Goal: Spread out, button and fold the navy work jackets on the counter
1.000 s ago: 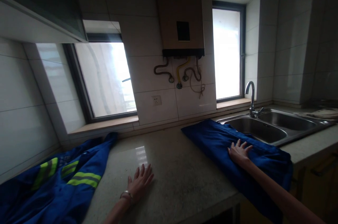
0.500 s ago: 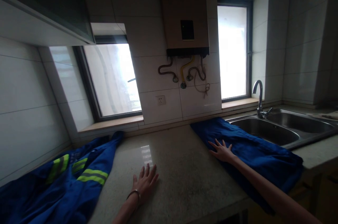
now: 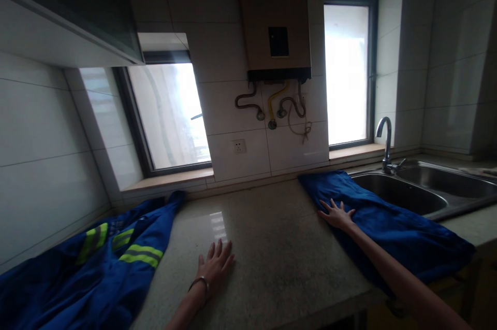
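Observation:
My right hand (image 3: 337, 215) lies flat with fingers spread on a folded blue garment (image 3: 396, 231), near its left edge. The garment reaches from the back of the countertop to the front edge, beside the sink; its kind cannot be made out. On the pale countertop (image 3: 272, 247), my left hand (image 3: 215, 265) rests palm down with its fingers apart, holding nothing. A bracelet circles that wrist. To its left lies a crumpled blue work jacket (image 3: 116, 278) with yellow-green and grey reflective bands.
A double steel sink (image 3: 411, 190) with a curved faucet (image 3: 385, 138) is at the right. Above the counter hangs a water heater (image 3: 275, 24) with pipes below. A wall cabinet (image 3: 70, 19) juts out at upper left. A socket (image 3: 238, 146) sits on the tiled wall.
My right hand and the blue garment under it have slid to the right, away from the left hand. My left hand stays nearly in place. The view has shifted slightly.

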`<state>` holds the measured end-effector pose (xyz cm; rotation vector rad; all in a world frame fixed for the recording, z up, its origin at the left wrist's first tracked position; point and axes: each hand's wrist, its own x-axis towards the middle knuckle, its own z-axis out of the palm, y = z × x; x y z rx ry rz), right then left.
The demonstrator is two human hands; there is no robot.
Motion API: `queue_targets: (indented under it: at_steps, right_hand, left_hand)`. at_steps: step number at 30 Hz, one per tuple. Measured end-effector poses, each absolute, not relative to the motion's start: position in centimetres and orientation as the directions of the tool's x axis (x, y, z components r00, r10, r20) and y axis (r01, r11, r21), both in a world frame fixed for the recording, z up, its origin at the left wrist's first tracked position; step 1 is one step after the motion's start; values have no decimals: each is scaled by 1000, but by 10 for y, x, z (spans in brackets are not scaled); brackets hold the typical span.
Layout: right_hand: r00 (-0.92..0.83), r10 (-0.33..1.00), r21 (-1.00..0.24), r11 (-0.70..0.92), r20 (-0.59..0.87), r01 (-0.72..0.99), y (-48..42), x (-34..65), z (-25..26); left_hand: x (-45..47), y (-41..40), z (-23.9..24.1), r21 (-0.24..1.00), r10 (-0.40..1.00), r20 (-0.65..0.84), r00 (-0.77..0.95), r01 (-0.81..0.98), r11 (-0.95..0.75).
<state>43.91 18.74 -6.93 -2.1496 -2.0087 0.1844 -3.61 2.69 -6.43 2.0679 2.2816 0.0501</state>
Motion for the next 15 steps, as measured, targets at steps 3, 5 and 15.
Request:
queue_targets:
  at_steps: [3,5,15]
  right_hand:
    - [79,996,-214,-68,45,974,189,439,-72]
    - [85,995,-206,-74,48,976,189,439,-72]
    - [79,995,-215,-65,55,975,184,440,-69]
  left_hand:
    - [-34,27,-64,49,994,-9,-107,993,107]
    - [-38,26,-56,8,990,26,-135,991,135]
    - [-219,-14,-1,-53,607,367,-705,636,770]
